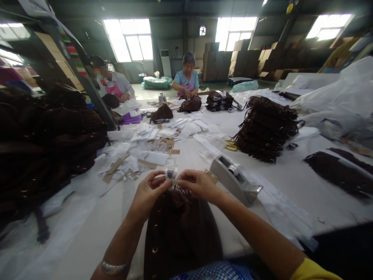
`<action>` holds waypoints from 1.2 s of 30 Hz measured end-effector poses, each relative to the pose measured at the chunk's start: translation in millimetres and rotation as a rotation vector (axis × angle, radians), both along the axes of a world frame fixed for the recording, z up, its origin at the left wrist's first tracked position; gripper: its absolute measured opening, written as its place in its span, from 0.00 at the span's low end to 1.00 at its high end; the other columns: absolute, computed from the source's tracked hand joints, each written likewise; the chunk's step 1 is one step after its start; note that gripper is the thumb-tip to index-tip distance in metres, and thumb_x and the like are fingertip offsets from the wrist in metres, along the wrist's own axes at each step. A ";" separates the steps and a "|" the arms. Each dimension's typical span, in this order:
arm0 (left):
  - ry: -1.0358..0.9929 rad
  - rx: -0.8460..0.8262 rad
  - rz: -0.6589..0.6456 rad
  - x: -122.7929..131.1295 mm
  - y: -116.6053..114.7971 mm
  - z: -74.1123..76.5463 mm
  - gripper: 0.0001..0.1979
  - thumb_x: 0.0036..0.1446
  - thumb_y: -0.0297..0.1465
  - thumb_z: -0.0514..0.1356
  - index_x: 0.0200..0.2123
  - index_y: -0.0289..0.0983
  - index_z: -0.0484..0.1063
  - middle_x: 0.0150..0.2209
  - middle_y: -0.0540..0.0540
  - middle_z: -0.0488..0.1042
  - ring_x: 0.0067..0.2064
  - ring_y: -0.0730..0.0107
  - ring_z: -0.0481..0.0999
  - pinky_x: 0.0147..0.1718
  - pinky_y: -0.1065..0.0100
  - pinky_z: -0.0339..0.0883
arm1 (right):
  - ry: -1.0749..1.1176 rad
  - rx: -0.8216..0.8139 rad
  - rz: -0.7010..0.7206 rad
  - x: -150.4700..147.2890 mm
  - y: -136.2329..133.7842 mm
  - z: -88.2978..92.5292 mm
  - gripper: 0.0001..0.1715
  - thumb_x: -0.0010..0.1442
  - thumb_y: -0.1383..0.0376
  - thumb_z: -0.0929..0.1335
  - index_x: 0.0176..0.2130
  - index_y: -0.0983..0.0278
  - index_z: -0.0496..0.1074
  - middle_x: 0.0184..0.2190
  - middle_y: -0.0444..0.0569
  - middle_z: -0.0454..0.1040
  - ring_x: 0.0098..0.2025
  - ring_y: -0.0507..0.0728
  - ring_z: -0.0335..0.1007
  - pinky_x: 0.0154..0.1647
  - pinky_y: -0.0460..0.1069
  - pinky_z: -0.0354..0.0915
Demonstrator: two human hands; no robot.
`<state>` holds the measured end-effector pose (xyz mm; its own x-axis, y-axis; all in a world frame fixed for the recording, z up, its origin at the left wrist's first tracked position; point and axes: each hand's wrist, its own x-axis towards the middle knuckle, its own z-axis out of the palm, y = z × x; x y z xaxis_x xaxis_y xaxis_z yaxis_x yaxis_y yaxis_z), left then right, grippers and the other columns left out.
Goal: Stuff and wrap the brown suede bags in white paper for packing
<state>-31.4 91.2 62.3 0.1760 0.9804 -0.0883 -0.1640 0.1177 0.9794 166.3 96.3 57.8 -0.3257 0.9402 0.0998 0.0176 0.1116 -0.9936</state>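
Observation:
My left hand pinches a small piece wrapped in white paper or film with a dark patch inside. From the other side my right hand presses its fingertips on the same wrapped piece. Just below the fingers lies a dark brown bag with gold eyelets and a fringed, gathered top, close against my body. A grey tape dispenser stands right of my right hand. The small tan piece by it is partly hidden behind that hand.
White paper slips and brown card scraps litter the table ahead. Brown bags are heaped at the left, and a fringed stack rises at the right beside yellow-handled scissors. Two people work across the table.

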 end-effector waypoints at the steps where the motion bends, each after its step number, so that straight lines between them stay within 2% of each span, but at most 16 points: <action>1: -0.003 -0.002 -0.011 0.0 0.0 0.5 0.27 0.47 0.35 0.72 0.48 0.36 0.69 0.43 0.41 0.80 0.41 0.59 0.81 0.37 0.68 0.73 | 0.023 -0.042 0.021 -0.1 -0.4 -0.2 0.18 0.54 0.53 0.73 0.34 0.65 0.74 0.28 0.44 0.72 0.31 0.52 0.69 0.34 0.46 0.66; 4: -0.004 -0.008 -0.044 -1.0 -0.7 2.1 0.26 0.48 0.34 0.72 0.49 0.36 0.69 0.42 0.42 0.80 0.40 0.61 0.81 0.36 0.69 0.73 | 0.037 -0.070 0.017 -2.5 -1.5 0.5 0.14 0.55 0.56 0.72 0.34 0.65 0.74 0.26 0.43 0.73 0.29 0.52 0.70 0.33 0.46 0.66; 7: 0.004 -0.017 -0.065 -2.4 -2.5 2.6 0.26 0.48 0.34 0.72 0.49 0.37 0.70 0.42 0.42 0.80 0.38 0.62 0.81 0.35 0.69 0.73 | -0.028 -0.002 -0.063 -7.8 -3.2 1.2 0.09 0.56 0.61 0.71 0.34 0.65 0.76 0.26 0.43 0.75 0.30 0.52 0.70 0.33 0.46 0.65; 10: 0.031 -0.014 -0.060 -2.6 -3.8 1.3 0.25 0.48 0.34 0.72 0.49 0.37 0.71 0.42 0.42 0.80 0.41 0.60 0.80 0.36 0.69 0.73 | -0.091 0.055 -0.156 -13.9 -4.7 -0.3 0.05 0.56 0.65 0.70 0.32 0.64 0.77 0.28 0.44 0.77 0.30 0.52 0.71 0.33 0.45 0.65; 13: 0.079 0.034 -0.032 -1.6 -3.7 -0.9 0.22 0.47 0.34 0.72 0.45 0.36 0.73 0.43 0.41 0.80 0.44 0.59 0.80 0.38 0.69 0.73 | -0.140 0.045 -0.193 -17.5 -4.5 -2.9 0.04 0.55 0.67 0.70 0.31 0.64 0.77 0.26 0.44 0.77 0.28 0.52 0.71 0.30 0.45 0.65; 16: 0.108 0.050 -0.022 0.3 -3.7 -2.6 0.21 0.46 0.35 0.72 0.43 0.35 0.75 0.43 0.41 0.80 0.43 0.59 0.80 0.40 0.68 0.74 | -0.168 0.049 -0.192 -17.2 -2.8 -4.6 0.04 0.54 0.69 0.69 0.33 0.63 0.76 0.25 0.43 0.77 0.26 0.52 0.71 0.29 0.45 0.64; 20: 0.153 0.070 0.006 2.3 -4.8 -4.5 0.21 0.45 0.36 0.73 0.42 0.36 0.76 0.42 0.41 0.80 0.44 0.58 0.80 0.43 0.67 0.73 | -0.237 0.155 -0.233 -13.9 -1.7 -5.5 0.08 0.52 0.73 0.69 0.35 0.62 0.72 0.24 0.41 0.75 0.26 0.51 0.71 0.28 0.45 0.63; 22: 0.160 0.087 0.026 2.7 -5.5 -5.1 0.21 0.46 0.36 0.72 0.43 0.36 0.75 0.42 0.42 0.80 0.45 0.59 0.79 0.44 0.67 0.73 | -0.301 0.216 -0.264 -12.2 -2.8 -6.2 0.06 0.53 0.71 0.70 0.34 0.62 0.74 0.26 0.42 0.75 0.28 0.52 0.71 0.30 0.46 0.64; 25: 0.155 0.098 0.091 3.7 -6.1 -4.7 0.20 0.46 0.36 0.72 0.42 0.36 0.75 0.42 0.43 0.80 0.45 0.60 0.79 0.43 0.68 0.72 | -0.247 0.235 -0.288 -10.7 -6.5 -8.8 0.06 0.57 0.67 0.70 0.37 0.61 0.78 0.37 0.47 0.76 0.33 0.52 0.72 0.34 0.47 0.68; 27: 0.152 0.092 0.113 5.3 -6.5 -4.3 0.20 0.45 0.36 0.73 0.40 0.36 0.75 0.40 0.43 0.80 0.43 0.60 0.80 0.41 0.68 0.73 | -0.109 0.185 -0.267 -11.0 -9.7 -10.7 0.09 0.59 0.63 0.70 0.39 0.61 0.79 0.45 0.50 0.74 0.41 0.54 0.73 0.38 0.47 0.70; 30: 0.180 0.095 0.100 8.1 -6.9 -5.4 0.18 0.45 0.37 0.73 0.37 0.35 0.74 0.36 0.45 0.80 0.41 0.61 0.80 0.39 0.69 0.73 | 0.070 0.053 -0.229 -14.1 -14.5 -11.7 0.15 0.56 0.55 0.73 0.41 0.62 0.80 0.50 0.53 0.72 0.49 0.57 0.72 0.44 0.48 0.72; 33: 0.228 0.098 0.114 9.4 -7.4 -8.2 0.18 0.45 0.38 0.73 0.36 0.35 0.74 0.35 0.45 0.80 0.39 0.63 0.80 0.38 0.70 0.73 | 0.130 -0.048 -0.217 -18.9 -18.2 -11.1 0.21 0.54 0.50 0.74 0.39 0.63 0.80 0.53 0.54 0.71 0.50 0.60 0.73 0.46 0.50 0.72; 36: 0.262 0.091 0.132 9.8 -8.2 -9.2 0.18 0.46 0.39 0.72 0.36 0.36 0.74 0.35 0.45 0.80 0.38 0.63 0.80 0.36 0.71 0.73 | 0.107 -0.062 -0.180 -22.8 -17.8 -11.9 0.23 0.57 0.47 0.71 0.37 0.64 0.80 0.53 0.53 0.72 0.50 0.62 0.73 0.48 0.53 0.71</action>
<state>-21.6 83.0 53.1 0.0291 0.9993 -0.0244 0.0872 0.0218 0.9960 143.5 78.6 45.9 -0.1429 0.9876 0.0651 -0.0743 0.0549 -0.9957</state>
